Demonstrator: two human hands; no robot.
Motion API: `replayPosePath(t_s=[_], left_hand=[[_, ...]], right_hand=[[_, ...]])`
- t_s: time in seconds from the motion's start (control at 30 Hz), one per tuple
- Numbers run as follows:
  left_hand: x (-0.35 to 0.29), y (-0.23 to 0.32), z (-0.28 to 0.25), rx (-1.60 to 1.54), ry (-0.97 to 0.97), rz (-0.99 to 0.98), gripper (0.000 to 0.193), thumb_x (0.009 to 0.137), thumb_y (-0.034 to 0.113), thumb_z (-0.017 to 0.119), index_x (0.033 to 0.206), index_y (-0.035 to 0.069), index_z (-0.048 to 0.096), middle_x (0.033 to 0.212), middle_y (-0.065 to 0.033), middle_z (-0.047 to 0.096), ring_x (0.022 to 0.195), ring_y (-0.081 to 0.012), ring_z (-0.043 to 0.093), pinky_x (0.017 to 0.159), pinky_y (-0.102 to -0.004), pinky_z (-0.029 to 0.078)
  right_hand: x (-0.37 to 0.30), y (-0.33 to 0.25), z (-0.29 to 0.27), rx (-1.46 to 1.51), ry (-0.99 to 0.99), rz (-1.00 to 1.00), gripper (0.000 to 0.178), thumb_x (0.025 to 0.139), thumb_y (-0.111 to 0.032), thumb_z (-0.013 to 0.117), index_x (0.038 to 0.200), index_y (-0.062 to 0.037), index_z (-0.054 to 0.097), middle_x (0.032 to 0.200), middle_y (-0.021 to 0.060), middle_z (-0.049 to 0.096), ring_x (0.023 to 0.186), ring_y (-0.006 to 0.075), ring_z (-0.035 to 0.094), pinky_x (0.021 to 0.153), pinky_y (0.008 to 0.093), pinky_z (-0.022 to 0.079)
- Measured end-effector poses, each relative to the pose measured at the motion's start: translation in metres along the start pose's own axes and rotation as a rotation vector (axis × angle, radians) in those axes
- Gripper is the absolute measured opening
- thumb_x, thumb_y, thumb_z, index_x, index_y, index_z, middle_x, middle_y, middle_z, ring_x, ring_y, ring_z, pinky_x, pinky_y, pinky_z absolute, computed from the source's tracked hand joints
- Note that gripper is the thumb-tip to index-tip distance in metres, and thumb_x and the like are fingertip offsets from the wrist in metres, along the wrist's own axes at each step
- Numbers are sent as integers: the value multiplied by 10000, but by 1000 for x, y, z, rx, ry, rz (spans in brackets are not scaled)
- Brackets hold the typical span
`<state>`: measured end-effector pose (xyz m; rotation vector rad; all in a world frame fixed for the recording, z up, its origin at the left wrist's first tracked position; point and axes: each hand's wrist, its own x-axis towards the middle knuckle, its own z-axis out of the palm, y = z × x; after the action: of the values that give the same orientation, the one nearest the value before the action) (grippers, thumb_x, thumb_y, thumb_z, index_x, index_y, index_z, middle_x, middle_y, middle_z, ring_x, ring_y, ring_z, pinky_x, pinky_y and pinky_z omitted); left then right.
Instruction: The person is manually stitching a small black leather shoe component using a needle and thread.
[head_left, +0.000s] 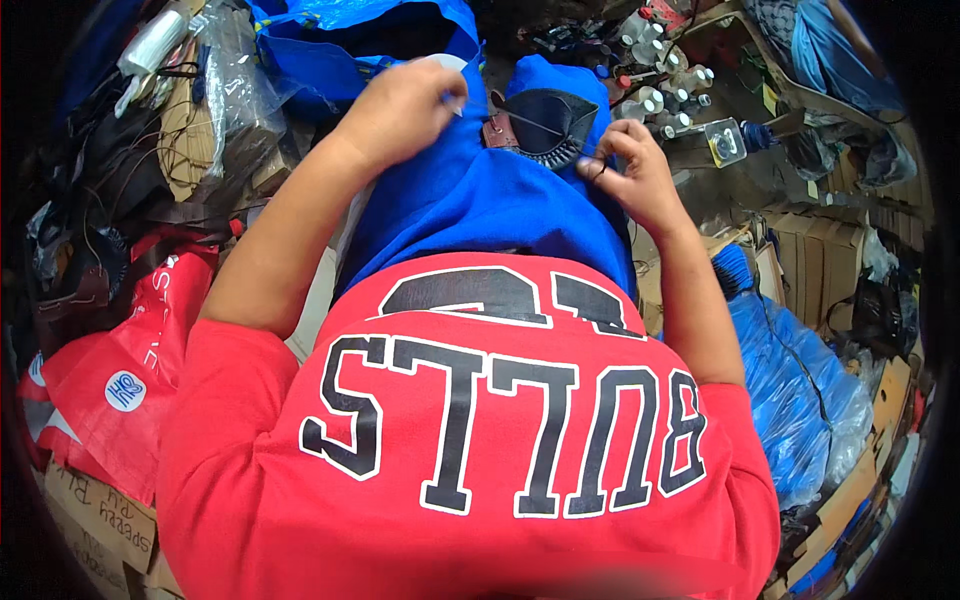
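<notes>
A dark, curved piece [545, 122], which looks like part of a shoe upper, rests on my blue-clad lap [450, 205]. Pale stitches or notches line its lower curved edge, and a brown patch [497, 130] shows at its left side. My left hand [408, 110] is raised to the left of the piece, fingers closed around something small and pale with a bit of blue, mostly hidden. At the piece's right edge, my right hand [635, 175] pinches a thin dark thread [590, 162]. A fine strand crosses over the piece between the hands.
Several small bottles [650, 100] stand at the far right near a clear container [725, 142]. A blue bag [360, 40] lies open beyond my left hand. A red bag [140, 350] sits at left, blue plastic wrap [775, 400] at right, with cardboard [815, 260] behind it.
</notes>
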<state>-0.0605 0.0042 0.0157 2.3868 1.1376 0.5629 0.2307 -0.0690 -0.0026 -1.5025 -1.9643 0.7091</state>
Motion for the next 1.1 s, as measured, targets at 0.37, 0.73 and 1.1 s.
replayPosePath(t_s=[0.37,0.73,1.1], left_hand=[[46,16,44,-1943,-255,-163,427,984,364,354,639,117,402,578,-13,429,534,-140,446,738,-343,442],[17,-73,-28,-384,-153,-195,326,834,256,621,1065,27,640,973,-70,651,872,-99,589,776,-231,470],[66,47,47,-287,-207,102,358,745,321,698,955,36,643,990,-152,602,978,-292,572,848,-356,452]], right_hand=[[4,0,4,1903,159,401,447,969,-374,396,604,-121,347,542,-6,288,487,129,250,618,307,343],[-64,41,-38,828,24,599,256,881,-229,589,1055,-42,601,1040,99,603,915,208,579,887,361,435],[7,-34,-20,97,-266,191,259,848,-197,628,753,28,541,661,51,470,608,122,437,562,294,389]])
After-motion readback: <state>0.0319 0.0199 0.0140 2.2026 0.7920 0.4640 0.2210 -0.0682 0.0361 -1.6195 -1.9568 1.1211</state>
